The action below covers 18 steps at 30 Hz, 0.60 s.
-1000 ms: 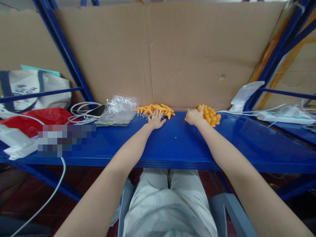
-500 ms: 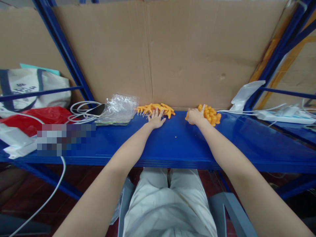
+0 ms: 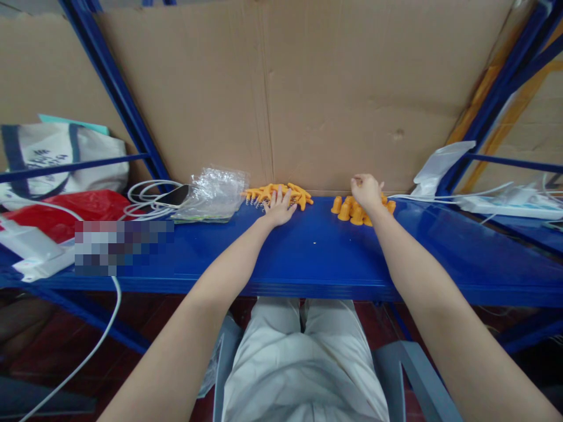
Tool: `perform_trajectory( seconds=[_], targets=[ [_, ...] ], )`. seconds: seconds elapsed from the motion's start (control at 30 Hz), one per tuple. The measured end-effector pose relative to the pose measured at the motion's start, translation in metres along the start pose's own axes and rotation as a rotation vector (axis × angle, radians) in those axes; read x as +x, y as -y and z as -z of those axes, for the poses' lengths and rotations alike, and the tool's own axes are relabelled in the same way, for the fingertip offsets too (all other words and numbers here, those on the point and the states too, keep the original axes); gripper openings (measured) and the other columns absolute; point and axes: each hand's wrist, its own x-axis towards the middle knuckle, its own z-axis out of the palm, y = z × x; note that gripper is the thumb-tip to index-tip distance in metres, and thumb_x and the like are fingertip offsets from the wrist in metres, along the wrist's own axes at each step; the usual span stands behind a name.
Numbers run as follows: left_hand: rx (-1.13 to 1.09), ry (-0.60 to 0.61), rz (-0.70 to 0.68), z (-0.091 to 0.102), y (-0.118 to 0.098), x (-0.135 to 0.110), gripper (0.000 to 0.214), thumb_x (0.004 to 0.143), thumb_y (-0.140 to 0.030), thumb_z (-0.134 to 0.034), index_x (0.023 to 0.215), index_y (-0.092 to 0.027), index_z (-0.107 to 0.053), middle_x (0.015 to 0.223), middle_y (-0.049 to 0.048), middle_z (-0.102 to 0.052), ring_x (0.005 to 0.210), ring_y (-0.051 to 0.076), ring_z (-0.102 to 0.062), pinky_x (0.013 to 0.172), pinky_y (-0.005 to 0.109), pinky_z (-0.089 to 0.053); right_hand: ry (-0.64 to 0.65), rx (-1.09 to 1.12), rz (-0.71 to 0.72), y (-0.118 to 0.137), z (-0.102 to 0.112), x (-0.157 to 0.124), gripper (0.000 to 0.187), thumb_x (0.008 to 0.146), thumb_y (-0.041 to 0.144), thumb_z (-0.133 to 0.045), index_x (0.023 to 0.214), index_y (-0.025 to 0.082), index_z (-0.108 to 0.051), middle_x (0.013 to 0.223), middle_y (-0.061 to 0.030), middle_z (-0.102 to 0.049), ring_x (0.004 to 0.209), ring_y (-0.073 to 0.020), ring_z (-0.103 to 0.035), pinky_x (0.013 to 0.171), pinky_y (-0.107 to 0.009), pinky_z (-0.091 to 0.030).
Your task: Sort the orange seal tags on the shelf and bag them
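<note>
My left hand [image 3: 278, 210] lies with its fingers spread at the front of a pile of orange branching pieces [image 3: 266, 192]. Small silvery chains or rings show along that pile's front edge. Over to the right, my right hand [image 3: 368, 192] is raised above a cluster of orange cup-shaped pieces [image 3: 344, 211]. Its fingers are curled together, and whatever they may hold is hidden. The hand and wrist cover part of the cluster.
Clear plastic bags [image 3: 211, 196] lie left of the branching pieces, beside a dark phone-like object [image 3: 175, 196] and coiled white cable. A power strip [image 3: 505, 204] is at the right. Cardboard [image 3: 316, 99] stands behind the blue table [image 3: 308, 264].
My right hand has risen from the cup-shaped pieces and shifted slightly right, uncovering more of them. My left hand stays by the branching pieces.
</note>
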Motion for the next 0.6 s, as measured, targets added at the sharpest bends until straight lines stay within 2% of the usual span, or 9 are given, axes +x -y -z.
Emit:
perform_trajectory(
  seconds=[0.13, 0.23, 0.33, 0.4, 0.47, 0.6],
  targets=[
    [-0.017, -0.067, 0.034, 0.004, 0.007, 0.003, 0.067, 0.1, -0.049, -0.028, 0.163, -0.029, -0.016, 0.172, 0.0048, -0.006, 0.158, 0.028, 0.002, 0.122, 0.06, -0.016, -0.113, 0.086, -0.02, -0.022, 0.001, 0.011, 0.032, 0.089, 0.021, -0.043, 0.107, 0.015, -0.069, 0.115, -0.0191, -0.068, 0.109, -0.0299, -0.063, 0.098, -0.048, -0.046],
    [-0.02, -0.086, 0.041, 0.007, 0.01, 0.005, 0.063, 0.1, -0.035, -0.032, 0.161, -0.028, -0.024, 0.171, 0.0056, -0.01, 0.158, 0.028, -0.003, 0.122, 0.06, -0.018, -0.134, 0.091, -0.044, -0.031, 0.002, 0.012, 0.031, 0.088, 0.02, -0.044, 0.104, 0.015, -0.069, 0.11, -0.0186, -0.068, 0.104, -0.0294, -0.064, 0.093, -0.045, -0.049],
    [0.011, -0.075, 0.002, 0.007, 0.011, 0.005, 0.067, 0.092, -0.019, -0.042, 0.157, -0.03, -0.036, 0.171, 0.0051, -0.015, 0.157, 0.03, -0.01, 0.122, 0.061, -0.019, -0.111, 0.064, -0.042, -0.031, 0.002, 0.009, 0.03, 0.088, 0.019, -0.045, 0.104, 0.016, -0.07, 0.11, -0.018, -0.069, 0.103, -0.0296, -0.064, 0.092, -0.045, -0.05],
    [0.026, -0.033, -0.053, 0.006, 0.012, 0.005, 0.07, 0.086, -0.014, -0.046, 0.153, -0.033, -0.044, 0.168, 0.0041, -0.026, 0.155, 0.032, -0.02, 0.122, 0.063, -0.019, -0.051, 0.026, -0.012, -0.026, 0.002, 0.006, 0.032, 0.089, 0.02, -0.045, 0.107, 0.016, -0.07, 0.113, -0.0181, -0.069, 0.106, -0.0295, -0.064, 0.094, -0.044, -0.049],
    [0.036, 0.01, -0.102, 0.005, 0.013, 0.004, 0.071, 0.083, -0.012, -0.048, 0.15, -0.036, -0.049, 0.164, 0.0031, -0.035, 0.152, 0.034, -0.028, 0.122, 0.063, -0.021, 0.063, -0.041, 0.039, -0.019, 0.001, 0.001, 0.034, 0.09, 0.022, -0.046, 0.113, 0.017, -0.071, 0.118, -0.0177, -0.07, 0.112, -0.0304, -0.063, 0.099, -0.047, -0.046],
    [0.069, 0.023, -0.138, 0.005, 0.013, 0.002, 0.069, 0.084, -0.01, -0.048, 0.148, -0.036, -0.051, 0.163, 0.0036, -0.037, 0.152, 0.034, -0.029, 0.121, 0.062, -0.025, 0.297, -0.214, 0.202, -0.008, -0.005, -0.007, 0.034, 0.095, 0.029, -0.046, 0.112, 0.022, -0.074, 0.115, -0.0139, -0.074, 0.116, -0.0348, -0.063, 0.107, -0.064, -0.034]
  ],
)
